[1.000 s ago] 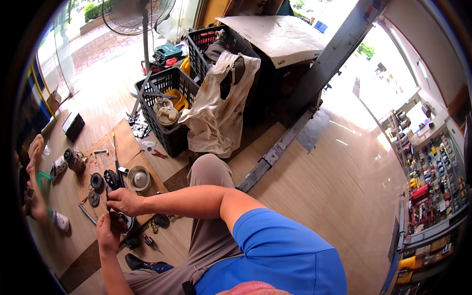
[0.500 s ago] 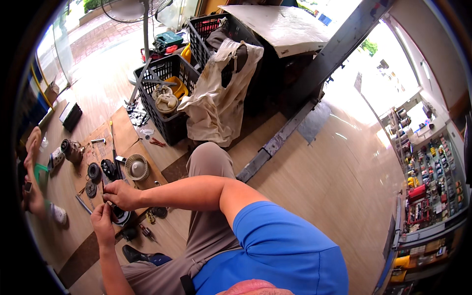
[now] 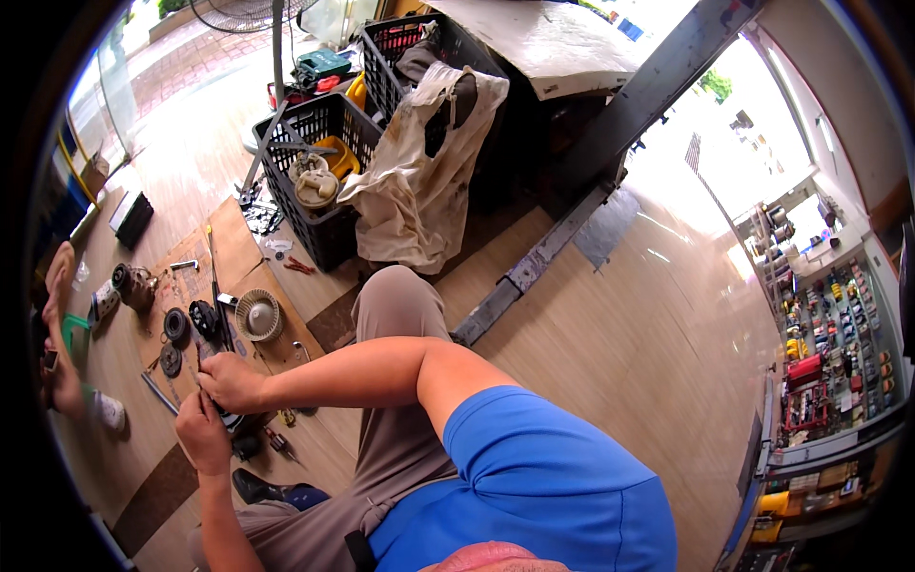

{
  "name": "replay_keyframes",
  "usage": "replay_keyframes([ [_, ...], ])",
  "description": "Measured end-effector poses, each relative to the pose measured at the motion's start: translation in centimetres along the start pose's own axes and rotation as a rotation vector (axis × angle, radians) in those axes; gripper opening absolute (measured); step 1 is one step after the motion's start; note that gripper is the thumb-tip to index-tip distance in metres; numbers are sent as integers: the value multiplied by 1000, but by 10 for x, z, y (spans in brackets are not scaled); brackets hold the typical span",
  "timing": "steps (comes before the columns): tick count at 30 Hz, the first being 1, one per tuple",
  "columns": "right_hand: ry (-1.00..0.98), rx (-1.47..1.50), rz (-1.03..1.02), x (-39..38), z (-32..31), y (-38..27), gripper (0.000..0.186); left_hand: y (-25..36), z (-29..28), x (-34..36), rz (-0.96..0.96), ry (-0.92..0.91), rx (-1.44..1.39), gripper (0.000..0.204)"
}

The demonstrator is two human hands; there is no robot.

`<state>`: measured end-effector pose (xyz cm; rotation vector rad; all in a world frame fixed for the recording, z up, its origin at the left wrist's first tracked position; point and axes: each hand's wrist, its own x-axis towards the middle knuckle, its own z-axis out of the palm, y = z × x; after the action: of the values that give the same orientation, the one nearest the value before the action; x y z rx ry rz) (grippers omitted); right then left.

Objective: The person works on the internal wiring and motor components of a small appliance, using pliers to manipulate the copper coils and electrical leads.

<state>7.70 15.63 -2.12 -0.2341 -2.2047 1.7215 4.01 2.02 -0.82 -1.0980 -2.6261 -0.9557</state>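
Note:
My right hand (image 3: 233, 383) is closed in a pinch above the cardboard sheet (image 3: 243, 253). A thin dark stick-like piece shows at its fingertips, too small to name. Just below, my left hand (image 3: 203, 437) is also pinched, its fingertips meeting those of the right; whatever lies between them is hidden. Under the hands a dark round part (image 3: 232, 419) shows only in part. Nearest to them on the cardboard lie a white ribbed blower wheel (image 3: 258, 316), a black round fitting (image 3: 204, 319), a dark ring (image 3: 176, 326) and a dark disc (image 3: 171, 359).
A dark motor-like part (image 3: 133, 286) stands at the cardboard's left edge, near another person's leg (image 3: 59, 315). Ahead, a black crate (image 3: 310, 224) holds yellow and white parts, with a stained cloth (image 3: 419, 181) beside it. A grey metal post (image 3: 658, 91) with its floor beam rises to the right.
Both hands remain close together at the fingertips; the left has turned slightly and covers more of the round part below. The whole view has shifted a little.

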Motion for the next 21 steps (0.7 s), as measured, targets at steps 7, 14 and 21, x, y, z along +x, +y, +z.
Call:
replay_keyframes([
  [7, -43, 106, -48, 12, -8, -2, 22, -20, 0, 5, -182, -109, -331, 27],
  [14, -227, 412, 62, 24, -17, -8, 22, -25, -14, 3, -567, -387, -1305, 29],
  [21, -263, 550, 41, 19, -12, -1, 24, -20, -9, 2, -679, -389, -1482, 25],
])
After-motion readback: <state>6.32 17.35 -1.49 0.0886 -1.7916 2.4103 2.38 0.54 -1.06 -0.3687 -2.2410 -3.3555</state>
